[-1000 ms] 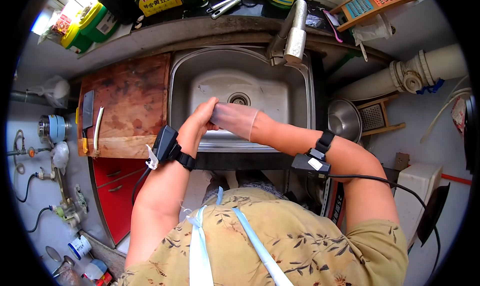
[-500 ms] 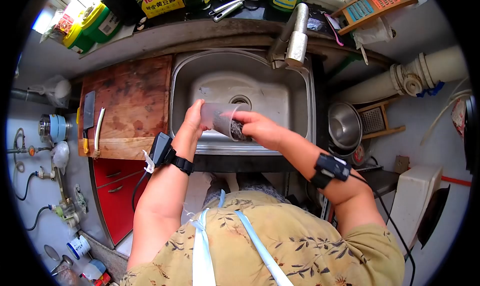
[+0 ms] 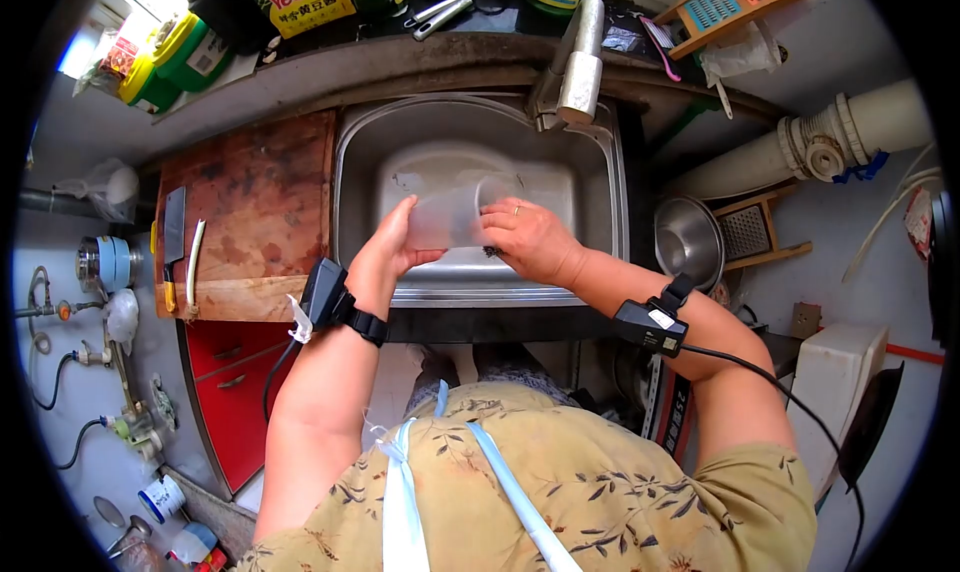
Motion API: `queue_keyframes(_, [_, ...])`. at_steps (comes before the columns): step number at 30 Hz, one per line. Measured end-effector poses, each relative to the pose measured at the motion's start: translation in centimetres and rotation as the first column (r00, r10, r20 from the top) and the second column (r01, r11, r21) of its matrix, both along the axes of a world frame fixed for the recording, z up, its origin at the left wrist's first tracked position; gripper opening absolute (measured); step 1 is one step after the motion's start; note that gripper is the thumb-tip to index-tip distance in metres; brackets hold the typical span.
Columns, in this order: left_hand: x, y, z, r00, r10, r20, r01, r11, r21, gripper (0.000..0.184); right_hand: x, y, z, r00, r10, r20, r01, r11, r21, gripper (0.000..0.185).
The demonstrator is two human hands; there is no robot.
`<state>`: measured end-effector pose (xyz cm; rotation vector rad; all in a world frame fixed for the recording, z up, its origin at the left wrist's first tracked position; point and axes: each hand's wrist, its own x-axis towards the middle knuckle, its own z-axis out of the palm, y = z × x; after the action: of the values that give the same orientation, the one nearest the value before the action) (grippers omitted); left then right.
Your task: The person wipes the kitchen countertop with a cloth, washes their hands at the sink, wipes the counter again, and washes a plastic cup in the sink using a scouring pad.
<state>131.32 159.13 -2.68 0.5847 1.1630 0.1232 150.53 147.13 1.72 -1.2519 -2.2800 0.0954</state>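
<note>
My left hand [image 3: 388, 240] grips a clear, frosted plastic cup [image 3: 438, 220], tilted on its side over the sink [image 3: 410, 280], its mouth toward the right. At that mouth, my right hand [image 3: 538, 242] is curled with its fingers closed on a dark, wiry scrubber [image 3: 491, 252]. Only a small bit of the scrubber shows below the fingertips; the rest is hidden. A ring is on one right-hand finger. The cup's rim is slightly blurred. Behind the hands, the faucet [image 3: 580, 87] stands at the sink's back right.
Left of the sink, a wooden board [image 3: 255, 202] carries a cleaver [image 3: 175, 227] and a pale green stalk [image 3: 195, 267]. Steel bowls [image 3: 688, 237] and a grater [image 3: 745, 230] are to the right. Bottles and tubs line the back ledge. Cables run from both forearm bands.
My right hand has drawn back from inside the cup to its mouth and turned knuckles-up. The dark scrubber, earlier visible in the cup, is now mostly covered by my fingers.
</note>
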Motion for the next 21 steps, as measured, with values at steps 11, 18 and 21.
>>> queue_keyframes(11, [-0.4,-2.8,-2.3,0.891,0.389,0.232,-0.443,0.857,0.264,0.031,-4.1,-2.5,-0.5,0.768,-0.428,-0.477,0.152,0.845,-0.513,0.032])
queue_keyframes(18, [0.4,-2.9,-0.9,0.960,0.248,0.128,-0.259,0.963,0.071,0.044,0.3,-1.8,-2.4,0.996,-0.058,0.070,0.062,0.997,-0.056,0.034])
queue_keyframes(21, [0.5,-2.9,-0.4,0.973,0.205,0.101,-0.211,0.976,0.051,0.050,0.7,-1.2,-2.3,0.989,-0.088,-0.119,0.082,0.995,-0.054,0.026])
